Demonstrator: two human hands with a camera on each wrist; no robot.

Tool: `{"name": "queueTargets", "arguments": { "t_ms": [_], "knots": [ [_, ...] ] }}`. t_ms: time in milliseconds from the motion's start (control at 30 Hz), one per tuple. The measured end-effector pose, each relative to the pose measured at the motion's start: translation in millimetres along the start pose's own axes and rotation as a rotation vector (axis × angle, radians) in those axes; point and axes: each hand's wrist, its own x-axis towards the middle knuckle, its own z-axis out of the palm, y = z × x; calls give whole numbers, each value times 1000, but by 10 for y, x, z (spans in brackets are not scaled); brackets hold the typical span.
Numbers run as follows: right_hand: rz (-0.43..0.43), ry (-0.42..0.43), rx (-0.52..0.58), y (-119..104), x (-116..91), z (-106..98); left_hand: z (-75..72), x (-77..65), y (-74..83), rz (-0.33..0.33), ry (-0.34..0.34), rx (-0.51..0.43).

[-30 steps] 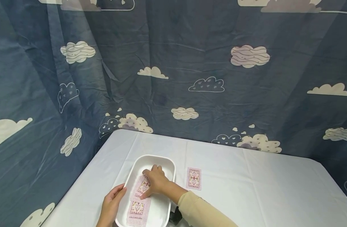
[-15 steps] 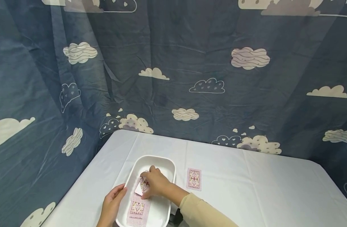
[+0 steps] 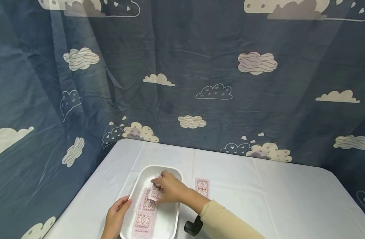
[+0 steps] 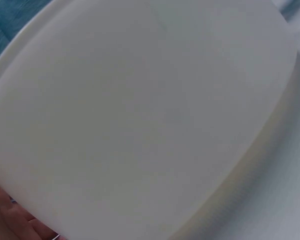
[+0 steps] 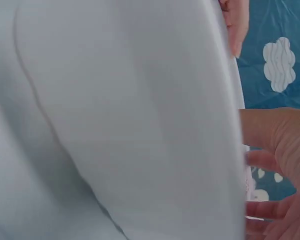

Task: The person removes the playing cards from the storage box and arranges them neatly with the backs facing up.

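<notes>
My left hand point(image 3: 116, 214) grips the left rim of a white oblong tray point(image 3: 168, 217) between thumb and fingers. Inside the tray, my right hand point(image 3: 171, 190) pinches a pink-backed playing card point(image 3: 156, 192), tilted and raised at the far part. Beneath and nearer lie further patterned playing cards point(image 3: 142, 221) in an overlapping row along the tray's left side. In the right wrist view the tray wall point(image 5: 140, 125) hides most of the cards, while my right hand point(image 5: 287, 175) reaches over the rim. The left wrist view is mostly tray wall point(image 4: 140, 120).
Another pink-backed card point(image 3: 202, 186) lies face down on the white tablecloth point(image 3: 245, 205), right of the tray and partly behind my right forearm. A black object point(image 3: 194, 226) sits by the sleeve. A dark blue cloud-print curtain point(image 3: 182, 66) hangs behind the table.
My right hand has lifted a card from the upper end of the row and moved it slightly right and away, uncovering another card below. The left hand keeps its grip on the rim.
</notes>
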Motion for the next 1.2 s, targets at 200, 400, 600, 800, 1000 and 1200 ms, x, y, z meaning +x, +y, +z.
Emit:
{"name": "queueTargets", "arguments": {
  "t_ms": [200, 400, 600, 800, 1000, 1200],
  "knots": [
    [-20, 36, 12, 103, -81, -181, -4, -18, 7, -22, 7, -4],
    [10, 46, 58, 224, -154, -382, -31, -17, -41, 2, 10, -32],
    [42, 16, 70, 376, -271, -513, -45, -4, -79, 26, 20, -40],
    [51, -25, 91, 565, -423, -594, -45, -29, 1, -43, 14, 14],
    [62, -17, 162, 758, -636, -649, -21, -34, 38, -74, -14, -1],
    [72, -12, 198, 965, -888, -626, -1, -32, 40, -64, -22, 4]
  ]
}}
